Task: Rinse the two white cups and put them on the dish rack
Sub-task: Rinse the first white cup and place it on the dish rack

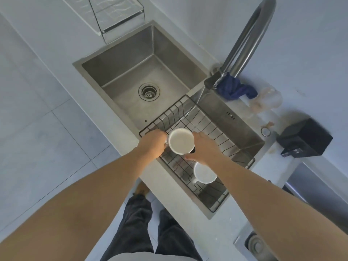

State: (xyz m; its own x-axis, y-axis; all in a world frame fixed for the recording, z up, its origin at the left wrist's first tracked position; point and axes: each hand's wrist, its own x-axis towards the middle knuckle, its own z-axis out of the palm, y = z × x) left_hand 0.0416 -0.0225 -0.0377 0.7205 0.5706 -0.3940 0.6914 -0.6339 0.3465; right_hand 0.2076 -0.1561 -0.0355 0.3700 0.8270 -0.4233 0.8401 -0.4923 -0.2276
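Here both hands are holding one white cup [181, 141] over the left part of the wire rack [212, 129], which is sitting across the near-right part of the sink [131, 59]. The left hand [153, 144] is closing on the cup's left side, where the handle is hidden under the fingers; the right hand [204, 147] is pressing against the cup's right side, fingers curled, thumb pointing left below it. The cup is showing a pale round face to the camera; cannot tell whether that is mouth or base. The second cup [204, 173] is lying in the rack, near and right of the first, partly under the right wrist, its handle pointing near-left. Water is running from the faucet [244, 46] spout down onto the rack's far edge. A blue cloth [235, 89] is lying by the faucet base, and a black box [306, 138] is standing on the counter to the right.
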